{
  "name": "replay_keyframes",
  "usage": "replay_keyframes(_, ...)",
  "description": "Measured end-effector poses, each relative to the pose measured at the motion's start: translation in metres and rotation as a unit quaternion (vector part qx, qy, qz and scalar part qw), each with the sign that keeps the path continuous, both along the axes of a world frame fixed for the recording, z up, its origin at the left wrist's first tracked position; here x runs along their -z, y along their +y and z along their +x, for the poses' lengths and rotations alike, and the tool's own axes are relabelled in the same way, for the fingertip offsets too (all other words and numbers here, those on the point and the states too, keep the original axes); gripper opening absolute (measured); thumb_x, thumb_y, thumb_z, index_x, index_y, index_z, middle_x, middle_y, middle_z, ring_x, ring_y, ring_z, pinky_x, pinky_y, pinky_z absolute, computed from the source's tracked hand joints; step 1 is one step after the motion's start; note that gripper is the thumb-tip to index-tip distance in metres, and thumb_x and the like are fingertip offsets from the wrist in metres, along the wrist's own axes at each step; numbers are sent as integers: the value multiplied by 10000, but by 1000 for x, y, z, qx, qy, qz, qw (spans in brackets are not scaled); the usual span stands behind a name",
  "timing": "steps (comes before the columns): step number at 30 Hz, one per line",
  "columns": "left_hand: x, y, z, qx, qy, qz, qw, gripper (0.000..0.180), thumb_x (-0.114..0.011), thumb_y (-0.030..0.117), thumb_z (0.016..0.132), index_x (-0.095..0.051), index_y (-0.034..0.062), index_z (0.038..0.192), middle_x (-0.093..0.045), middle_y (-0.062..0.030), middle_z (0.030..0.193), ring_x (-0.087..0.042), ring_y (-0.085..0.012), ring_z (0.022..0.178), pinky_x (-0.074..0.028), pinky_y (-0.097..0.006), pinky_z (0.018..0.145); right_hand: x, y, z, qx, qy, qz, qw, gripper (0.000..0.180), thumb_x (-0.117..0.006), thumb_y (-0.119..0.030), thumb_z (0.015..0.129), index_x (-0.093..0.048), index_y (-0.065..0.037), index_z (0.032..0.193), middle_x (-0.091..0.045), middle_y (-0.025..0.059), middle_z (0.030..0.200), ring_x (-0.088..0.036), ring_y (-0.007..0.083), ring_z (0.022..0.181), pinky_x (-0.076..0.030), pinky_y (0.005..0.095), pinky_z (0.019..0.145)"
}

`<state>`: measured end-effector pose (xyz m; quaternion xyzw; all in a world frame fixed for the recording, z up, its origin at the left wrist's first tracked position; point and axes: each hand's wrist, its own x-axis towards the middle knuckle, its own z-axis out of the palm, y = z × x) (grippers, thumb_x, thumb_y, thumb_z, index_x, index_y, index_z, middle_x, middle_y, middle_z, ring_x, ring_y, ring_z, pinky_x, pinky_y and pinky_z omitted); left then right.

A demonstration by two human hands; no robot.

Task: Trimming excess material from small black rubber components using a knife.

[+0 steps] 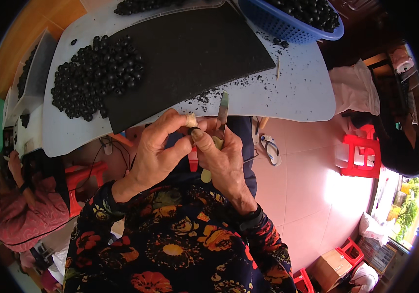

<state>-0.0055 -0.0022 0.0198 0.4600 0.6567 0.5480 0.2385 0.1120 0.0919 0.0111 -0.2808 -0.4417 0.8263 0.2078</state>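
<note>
Just in front of the table's near edge, my two hands meet at the fingertips. My left hand (163, 146) is closed, its thumb and forefinger pinching a small black round piece (193, 130); pale wrapping (190, 120) covers the forefinger's tip. Closed around a knife with a pale yellow-green handle (206, 176) is my right hand (225, 161). The knife blade (223, 110) points up and away from me, while the right thumb presses at the black piece. On the table's left lies a heap of black round pieces (97, 73), partly on a black mat (185, 53).
Black crumbs (204, 97) lie along the near edge of the white table (292, 97). A blue basket (287, 27) of black pieces stands far right. Red stools (361, 154) and a flip-flop (270, 149) are on the floor to the right. Another person (28, 210) sits at left.
</note>
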Motion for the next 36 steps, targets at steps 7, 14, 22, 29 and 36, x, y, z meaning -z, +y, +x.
replay_keyframes(7,-4,2,-1,20,-24,-3,1000,261,-577,9,810,-561,-39,1066,-537,-48,909,-517,-125,832,-440,-262,751,1,9,5,-32,30,-87,995,189,-576,-223,931,-565,-34,934,-560,-6,661,-360,-4,471,-270,171,413)
replay_keyframes(14,7,3,-4,35,-156,15,987,228,-566,22,834,-561,-22,1058,-550,-24,921,-493,-83,836,-423,-231,769,21,9,13,-26,-74,277,958,181,-514,-146,947,-540,3,848,-596,83,658,-514,115,503,-409,249,477)
replay_keyframes(22,10,4,-6,50,-281,-11,958,230,-522,-28,829,-600,-22,1045,-591,-34,972,-551,-91,904,-451,-252,833,23,8,12,-31,-86,483,871,144,-628,-34,780,-500,-23,844,-556,138,701,-581,335,587,-458,385,505)
replay_keyframes(29,17,2,-6,50,-303,-11,952,256,-527,-33,822,-605,-22,1066,-596,-45,1004,-546,-103,939,-444,-258,857,24,10,14,-45,-114,518,847,182,-650,-85,773,-482,-41,826,-556,113,714,-591,316,589,-467,379,495)
replay_keyframes(36,16,2,-7,57,-303,-31,951,268,-538,-8,816,-601,-21,1076,-586,-51,1027,-532,-110,965,-425,-275,891,27,9,14,-40,-109,513,851,195,-659,-88,760,-479,-44,821,-550,106,706,-587,310,579,-464,374,486)
